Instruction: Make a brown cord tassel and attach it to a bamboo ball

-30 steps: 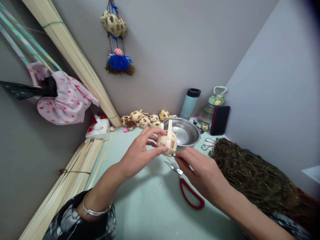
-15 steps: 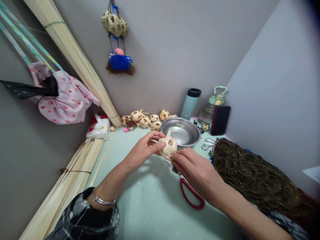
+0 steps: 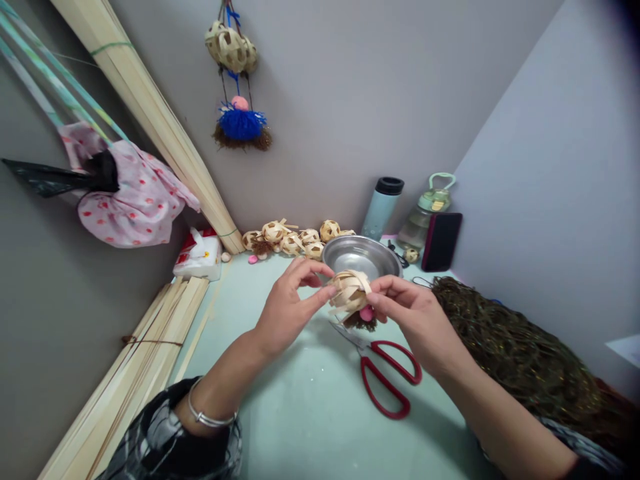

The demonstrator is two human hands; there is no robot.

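Between both hands, above the pale green table (image 3: 300,413), I hold a small woven bamboo ball (image 3: 349,292). Its strips look loosened, and a pink bead with a brown tuft (image 3: 365,316) hangs under it. My left hand (image 3: 289,307) pinches the ball's left side with thumb and fingers. My right hand (image 3: 415,319) grips its right side. Red-handled scissors (image 3: 387,373) lie on the table just below the ball, blades pointing toward my left hand.
A steel bowl (image 3: 363,255) sits behind the ball, with several woven balls (image 3: 295,239) along the wall. A flask (image 3: 381,205), a bottle (image 3: 425,217) and a dark phone (image 3: 441,240) stand at the back right. Brown fibre (image 3: 505,347) is heaped right; bamboo strips (image 3: 145,360) lie left.
The ball has been turned and its strips spread. My right hand rose from the scissors area to grip the ball's right side, uncovering the scissors' handles.
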